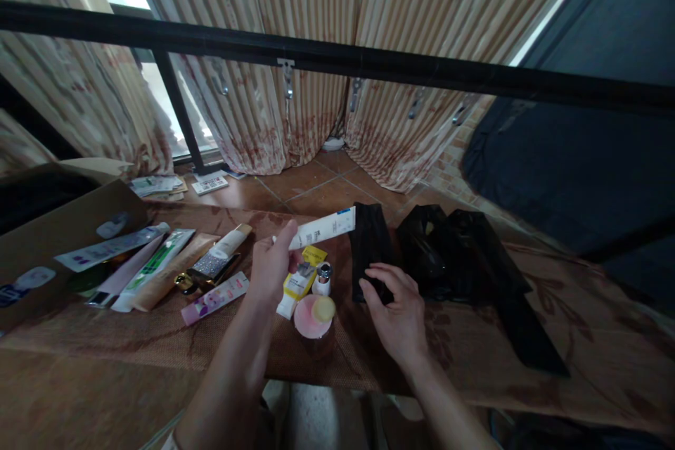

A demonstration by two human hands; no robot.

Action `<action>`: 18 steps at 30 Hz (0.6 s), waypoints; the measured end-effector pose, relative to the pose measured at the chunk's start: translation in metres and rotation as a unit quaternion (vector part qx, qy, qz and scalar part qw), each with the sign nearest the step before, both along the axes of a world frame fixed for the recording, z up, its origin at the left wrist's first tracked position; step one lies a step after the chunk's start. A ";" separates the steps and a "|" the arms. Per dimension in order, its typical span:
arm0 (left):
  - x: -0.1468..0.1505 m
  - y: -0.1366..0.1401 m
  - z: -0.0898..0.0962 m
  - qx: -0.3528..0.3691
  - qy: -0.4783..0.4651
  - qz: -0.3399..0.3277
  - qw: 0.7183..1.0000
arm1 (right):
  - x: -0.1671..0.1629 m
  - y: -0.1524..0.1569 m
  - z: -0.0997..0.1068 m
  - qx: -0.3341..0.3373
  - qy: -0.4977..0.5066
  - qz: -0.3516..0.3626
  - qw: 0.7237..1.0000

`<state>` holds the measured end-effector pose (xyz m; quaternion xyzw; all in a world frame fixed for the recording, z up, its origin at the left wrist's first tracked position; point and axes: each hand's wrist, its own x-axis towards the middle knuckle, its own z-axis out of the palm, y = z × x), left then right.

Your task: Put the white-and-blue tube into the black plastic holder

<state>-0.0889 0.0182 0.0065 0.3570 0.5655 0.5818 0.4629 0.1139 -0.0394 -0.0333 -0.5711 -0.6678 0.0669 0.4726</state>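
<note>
White plastic tube [323,228]: pinched and lifted by left hand [271,268] fingers, not yet bagged. Flat black pouch [370,249]: touched by right hand [396,316], fingers released. Remaining tubes [158,266]: left of fingers, unsorted on desk [580,337].

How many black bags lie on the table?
3: one black bag under the right hand, one crumpled beside it, one long farther right. Overlaps may hide more.

The left hand [271,264] pinches a white tube [323,228] lifted above the tabletop [158,365]; the right hand [395,309] rests fingertips on a black pouch [369,246] just beyond it.
</note>
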 end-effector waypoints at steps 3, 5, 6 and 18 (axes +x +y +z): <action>-0.002 0.001 0.001 -0.019 -0.067 -0.018 0.997 | 0.000 0.000 0.000 0.000 0.003 0.000 1.000; -0.002 0.001 0.003 -0.036 -0.100 -0.025 0.994 | -0.001 0.000 0.000 -0.002 0.003 0.001 1.000; -0.001 0.000 0.004 -0.044 -0.113 -0.027 0.992 | -0.001 0.000 0.000 -0.003 0.002 0.002 1.000; 0.000 -0.004 0.016 -0.098 -0.240 -0.076 0.963 | 0.000 0.001 -0.001 -0.004 0.000 0.004 1.000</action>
